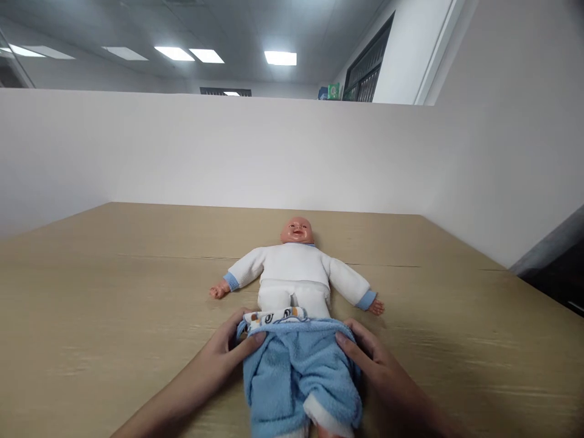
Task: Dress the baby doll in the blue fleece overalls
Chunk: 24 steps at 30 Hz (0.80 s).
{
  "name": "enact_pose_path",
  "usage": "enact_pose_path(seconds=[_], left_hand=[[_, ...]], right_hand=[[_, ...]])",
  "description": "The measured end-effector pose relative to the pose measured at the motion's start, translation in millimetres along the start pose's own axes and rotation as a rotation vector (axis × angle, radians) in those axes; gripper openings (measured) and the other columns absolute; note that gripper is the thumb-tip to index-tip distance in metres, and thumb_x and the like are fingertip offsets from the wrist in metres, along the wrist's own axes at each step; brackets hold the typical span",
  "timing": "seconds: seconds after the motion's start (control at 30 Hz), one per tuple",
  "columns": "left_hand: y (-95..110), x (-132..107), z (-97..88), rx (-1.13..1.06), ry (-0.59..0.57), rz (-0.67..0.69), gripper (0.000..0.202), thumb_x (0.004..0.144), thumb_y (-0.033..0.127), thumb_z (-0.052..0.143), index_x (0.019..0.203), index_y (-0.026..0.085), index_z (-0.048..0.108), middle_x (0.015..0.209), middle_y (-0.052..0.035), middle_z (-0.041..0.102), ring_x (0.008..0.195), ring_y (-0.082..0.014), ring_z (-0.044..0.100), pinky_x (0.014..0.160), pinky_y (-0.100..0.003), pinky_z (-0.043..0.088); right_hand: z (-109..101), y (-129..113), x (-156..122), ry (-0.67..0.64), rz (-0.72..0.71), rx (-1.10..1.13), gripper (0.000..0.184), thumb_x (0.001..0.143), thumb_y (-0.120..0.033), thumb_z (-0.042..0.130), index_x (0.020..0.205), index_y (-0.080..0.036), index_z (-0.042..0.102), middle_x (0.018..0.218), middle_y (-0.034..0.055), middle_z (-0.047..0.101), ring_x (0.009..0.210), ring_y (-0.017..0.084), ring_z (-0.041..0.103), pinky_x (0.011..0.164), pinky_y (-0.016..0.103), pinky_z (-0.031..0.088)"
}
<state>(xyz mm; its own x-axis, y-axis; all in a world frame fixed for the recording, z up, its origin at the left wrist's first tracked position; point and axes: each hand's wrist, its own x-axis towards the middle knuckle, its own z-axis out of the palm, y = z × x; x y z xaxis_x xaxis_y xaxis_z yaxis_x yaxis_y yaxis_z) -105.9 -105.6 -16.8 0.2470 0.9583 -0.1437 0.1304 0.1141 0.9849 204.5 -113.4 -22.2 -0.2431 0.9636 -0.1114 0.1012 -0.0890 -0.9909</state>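
Note:
A baby doll [296, 267] in a white top lies on its back on the wooden table [114, 292], head away from me, arms spread. Fluffy blue trousers [296, 371] with a patterned waistband cover its legs up to the thighs. My left hand [235, 344] grips the left side of the waistband, thumb on top of the cloth. My right hand [365, 350] grips the right side of the waistband in the same way. Both hands are closed on the fabric. The doll's feet are out of view at the bottom edge.
White partition walls [182, 152] enclose the table at the back and on the right. A dark gap [556, 267] opens beyond the table's right edge. Bare wood stretches to the left and right of the doll.

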Motion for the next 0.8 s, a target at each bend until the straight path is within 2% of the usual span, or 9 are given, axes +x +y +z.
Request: enact_pose_path(seconds=[0.07, 0.17, 0.23, 0.3, 0.43, 0.53, 0.63, 0.73, 0.8], left_hand=[[-6, 4, 2.8, -0.123, 0.008, -0.011, 0.06, 0.095, 0.063, 0.07, 0.139, 0.024, 0.059, 0.151, -0.0102, 0.063, 0.145, -0.0339, 0.053, 0.125, -0.046, 0.04], [-11, 14, 8.3, -0.203, 0.055, 0.038, 0.063, 0.098, 0.061, 0.067, 0.148, 0.025, 0.053, 0.156, -0.0098, 0.061, 0.147, -0.032, 0.054, 0.129, -0.047, 0.037], [-13, 22, 10.0, -0.183, 0.096, 0.048, 0.068, 0.096, 0.063, 0.068, 0.15, 0.025, 0.051, 0.157, -0.0098, 0.06, 0.148, -0.032, 0.053, 0.13, -0.048, 0.035], [-13, 29, 9.4, -0.151, 0.126, 0.047, 0.072, 0.094, 0.066, 0.07, 0.15, 0.023, 0.053, 0.158, -0.0109, 0.06, 0.149, -0.033, 0.052, 0.131, -0.048, 0.034], [-4, 36, 4.1, -0.15, 0.084, 0.055, 0.071, 0.091, 0.063, 0.074, 0.145, 0.02, 0.058, 0.148, -0.013, 0.067, 0.142, -0.0353, 0.058, 0.124, -0.049, 0.043], [14, 41, -2.3, -0.085, -0.014, 0.121, 0.066, 0.089, 0.058, 0.078, 0.141, 0.02, 0.063, 0.14, -0.0104, 0.072, 0.131, -0.0347, 0.064, 0.114, -0.045, 0.051], [38, 51, -10.2, 0.148, 0.005, 0.223, 0.066, 0.086, 0.057, 0.081, 0.139, 0.02, 0.065, 0.141, -0.0097, 0.07, 0.135, -0.0364, 0.059, 0.116, -0.044, 0.047], [59, 69, -15.3, 0.31, 0.075, 0.253, 0.072, 0.085, 0.06, 0.081, 0.143, 0.02, 0.062, 0.144, -0.0106, 0.067, 0.134, -0.0364, 0.058, 0.115, -0.044, 0.044], [67, 82, -16.1, 0.373, 0.083, 0.29, 0.06, 0.089, 0.062, 0.075, 0.133, 0.021, 0.067, 0.13, -0.0079, 0.072, 0.121, -0.0319, 0.063, 0.105, -0.04, 0.048]], right_hand=[[4, 0, 4, 0.027, 0.023, 0.035, 0.054, 0.09, -0.074, 0.069, 0.112, -0.026, 0.072, 0.119, 0.0059, 0.073, 0.12, 0.03, 0.064, 0.109, 0.041, 0.052], [8, 7, 19, 0.081, 0.054, 0.084, 0.074, 0.078, -0.081, 0.077, 0.126, -0.025, 0.073, 0.144, 0.0096, 0.069, 0.143, 0.037, 0.054, 0.126, 0.05, 0.04], [7, 17, 32, 0.104, 0.068, 0.137, 0.08, 0.073, -0.079, 0.082, 0.133, -0.026, 0.072, 0.152, 0.0092, 0.066, 0.15, 0.037, 0.049, 0.132, 0.052, 0.031], [4, 26, 43, 0.096, 0.083, 0.205, 0.078, 0.075, -0.075, 0.084, 0.136, -0.028, 0.071, 0.151, 0.0081, 0.067, 0.151, 0.035, 0.049, 0.132, 0.051, 0.031], [-2, 20, 47, 0.082, 0.065, 0.197, 0.062, 0.082, -0.069, 0.081, 0.126, -0.026, 0.072, 0.139, 0.0077, 0.072, 0.138, 0.033, 0.057, 0.123, 0.048, 0.04], [-5, -11, 42, 0.021, -0.109, -0.012, 0.036, 0.094, -0.058, 0.069, 0.101, -0.023, 0.069, 0.106, 0.0042, 0.07, 0.104, 0.026, 0.061, 0.097, 0.039, 0.05], [-6, -45, 45, -0.059, -0.306, -0.225, 0.026, 0.101, -0.046, 0.06, 0.089, -0.023, 0.06, 0.083, -0.0013, 0.053, 0.08, 0.019, 0.047, 0.074, 0.032, 0.041], [-8, -63, 66, -0.032, -0.339, -0.294, 0.018, 0.1, -0.038, 0.057, 0.09, -0.023, 0.056, 0.081, -0.0032, 0.047, 0.076, 0.017, 0.042, 0.071, 0.031, 0.035], [-10, -61, 85, 0.007, -0.312, -0.284, 0.016, 0.099, -0.038, 0.058, 0.093, -0.023, 0.056, 0.083, -0.0033, 0.048, 0.079, 0.017, 0.043, 0.072, 0.03, 0.035]])
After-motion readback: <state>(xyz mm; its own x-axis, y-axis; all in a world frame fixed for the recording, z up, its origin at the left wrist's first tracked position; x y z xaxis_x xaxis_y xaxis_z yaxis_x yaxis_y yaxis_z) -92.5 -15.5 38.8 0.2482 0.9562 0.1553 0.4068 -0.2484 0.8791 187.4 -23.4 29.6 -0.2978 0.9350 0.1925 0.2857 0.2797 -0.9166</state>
